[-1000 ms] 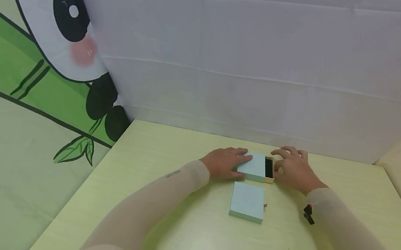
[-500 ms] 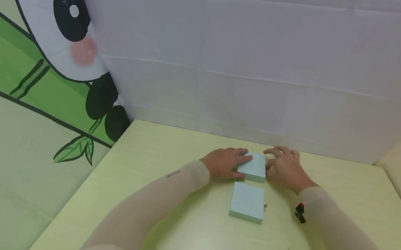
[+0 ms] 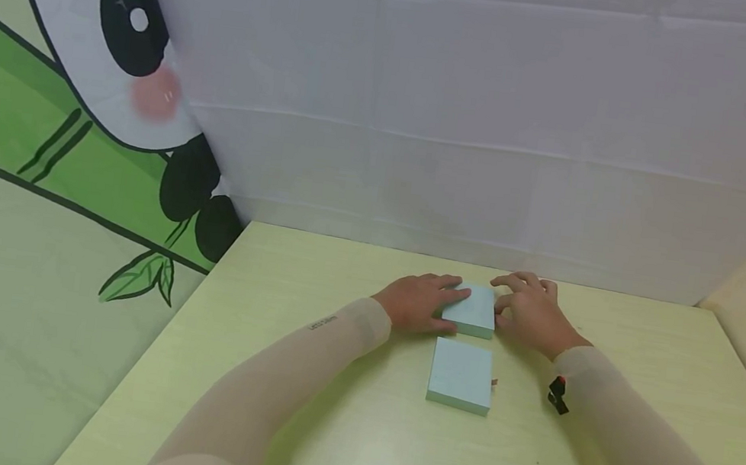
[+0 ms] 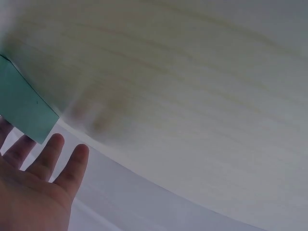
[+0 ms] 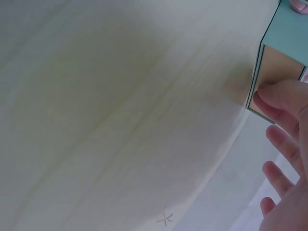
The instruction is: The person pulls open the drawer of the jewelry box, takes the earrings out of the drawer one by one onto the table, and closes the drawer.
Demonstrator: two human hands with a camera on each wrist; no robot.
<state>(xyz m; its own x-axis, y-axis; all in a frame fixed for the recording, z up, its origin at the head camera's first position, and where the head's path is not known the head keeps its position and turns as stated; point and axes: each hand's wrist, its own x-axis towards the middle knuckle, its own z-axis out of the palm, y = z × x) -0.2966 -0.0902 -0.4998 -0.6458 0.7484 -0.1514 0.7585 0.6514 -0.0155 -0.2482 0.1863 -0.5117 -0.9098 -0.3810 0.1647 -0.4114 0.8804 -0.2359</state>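
Observation:
A pale blue-green drawer box (image 3: 470, 313) lies flat near the table's far edge, its drawer fully inside the sleeve. My left hand (image 3: 419, 301) rests on its left end, index finger stretched over the top and thumb along the near side. In the left wrist view, straight fingers (image 4: 77, 168) show beside the box's green side (image 4: 29, 103). My right hand (image 3: 530, 312) is at the other end. In the right wrist view, its thumb and index fingertips (image 5: 269, 91) meet against the tan drawer front (image 5: 279, 65); I cannot tell whether they pinch a tab there.
A second matching box (image 3: 460, 375) lies just nearer on the table, a small brown tab (image 3: 495, 382) sticking out at its right side. Behind the pale yellow table (image 3: 343, 252) hangs a white sheet (image 3: 428, 116). A printed panda cloth (image 3: 87, 77) hangs at left.
One second ago the drawer stuck out to the right, showing a black inside. It has slid left into the sleeve along with my right hand. The left hand has stayed in place.

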